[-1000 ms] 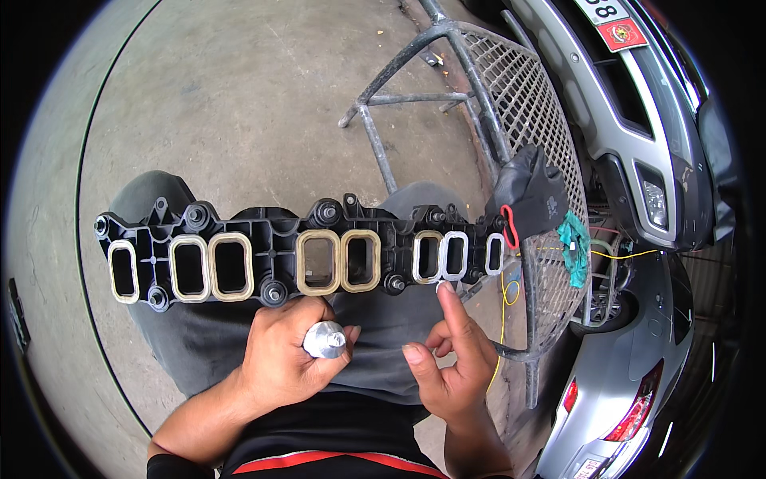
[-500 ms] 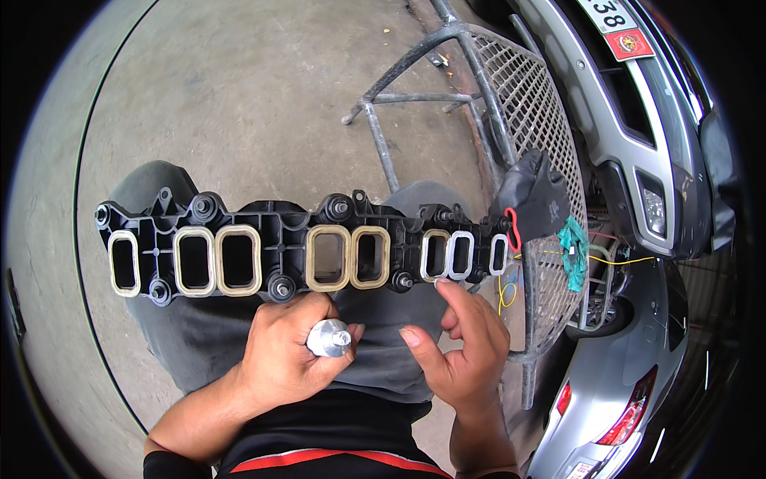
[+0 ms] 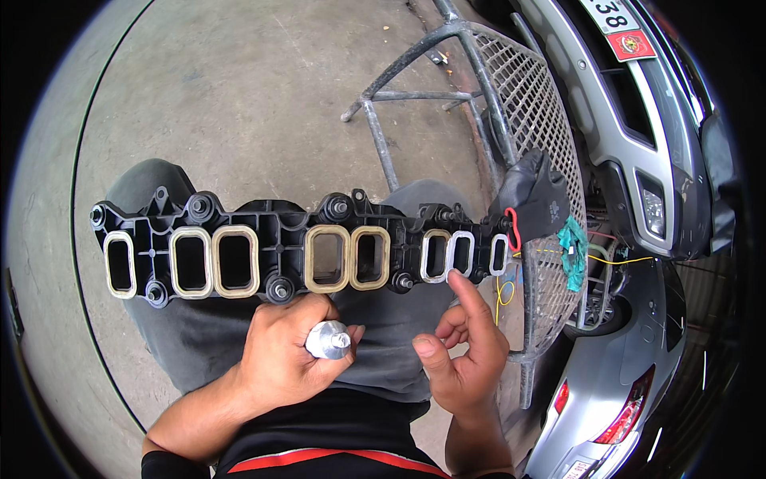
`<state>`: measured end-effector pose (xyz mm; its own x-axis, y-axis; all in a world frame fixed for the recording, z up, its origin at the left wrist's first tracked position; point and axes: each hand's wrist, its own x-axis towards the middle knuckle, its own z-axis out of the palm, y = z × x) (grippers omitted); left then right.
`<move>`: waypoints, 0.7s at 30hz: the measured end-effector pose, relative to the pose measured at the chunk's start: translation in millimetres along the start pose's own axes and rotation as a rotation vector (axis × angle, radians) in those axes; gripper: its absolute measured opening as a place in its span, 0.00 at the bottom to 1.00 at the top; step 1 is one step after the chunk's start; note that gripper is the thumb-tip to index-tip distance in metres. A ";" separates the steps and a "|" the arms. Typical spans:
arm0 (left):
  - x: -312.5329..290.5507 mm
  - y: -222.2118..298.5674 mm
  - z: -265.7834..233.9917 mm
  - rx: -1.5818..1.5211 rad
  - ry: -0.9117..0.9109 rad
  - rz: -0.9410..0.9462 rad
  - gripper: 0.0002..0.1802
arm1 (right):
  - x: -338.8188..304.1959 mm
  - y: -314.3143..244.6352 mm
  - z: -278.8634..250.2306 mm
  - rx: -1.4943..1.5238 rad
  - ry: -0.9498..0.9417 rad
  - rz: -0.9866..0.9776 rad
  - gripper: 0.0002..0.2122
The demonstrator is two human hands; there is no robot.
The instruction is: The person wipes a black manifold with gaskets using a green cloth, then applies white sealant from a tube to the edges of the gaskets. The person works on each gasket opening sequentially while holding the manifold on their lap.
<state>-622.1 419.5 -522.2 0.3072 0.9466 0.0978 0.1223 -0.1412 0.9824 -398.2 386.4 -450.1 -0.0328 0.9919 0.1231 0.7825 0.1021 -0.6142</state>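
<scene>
A long black intake manifold [image 3: 278,257] lies across my thighs, its row of rounded rectangular ports facing up. Tan gaskets rim most ports; pale grey paste coats the rims toward the right end, including one whitish port gasket [image 3: 452,254]. My left hand [image 3: 283,351] is closed around a silver squeeze tube [image 3: 328,341], just below the manifold's middle. The tube's round end points up at me. My right hand [image 3: 467,351] holds nothing; its index finger reaches to the lower edge of the whitish gasket, with the thumb apart and other fingers curled.
A metal-framed mesh stand [image 3: 519,104] is close on the right, bearing a dark work glove [image 3: 531,191] with a red cuff and a teal cloth [image 3: 573,254]. A yellow cord [image 3: 618,261] runs past it. Beyond are a car's front bumper [image 3: 590,88] and a silver car [image 3: 614,351].
My right index fingertip has slid slightly right and up, from the rim of one port to the whitish gasket beside it. The manifold's left end has shifted slightly left. My left hand stays put.
</scene>
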 end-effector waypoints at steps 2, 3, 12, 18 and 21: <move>-0.1 0.2 0.0 0.004 0.004 0.004 0.16 | -4.4 2.1 3.7 -0.024 -0.001 -0.027 0.36; 0.0 0.1 0.1 -0.001 0.003 0.002 0.16 | -6.1 3.1 5.2 -0.045 -0.011 -0.031 0.37; 0.1 -0.6 -0.3 -0.003 0.000 0.008 0.16 | -9.2 8.1 14.8 -0.128 -0.016 -0.083 0.39; -0.4 -0.1 -0.4 -0.006 -0.004 -0.006 0.16 | -13.3 8.5 18.2 -0.094 -0.012 -0.088 0.41; -0.4 -0.8 -0.3 -0.011 -0.006 -0.007 0.16 | -13.5 9.4 20.0 -0.087 0.002 -0.056 0.41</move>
<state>-622.6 419.3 -522.9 0.3120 0.9458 0.0901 0.1139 -0.1314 0.9848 -402.8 375.5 -473.1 -0.0769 0.9846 0.1571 0.8306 0.1504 -0.5362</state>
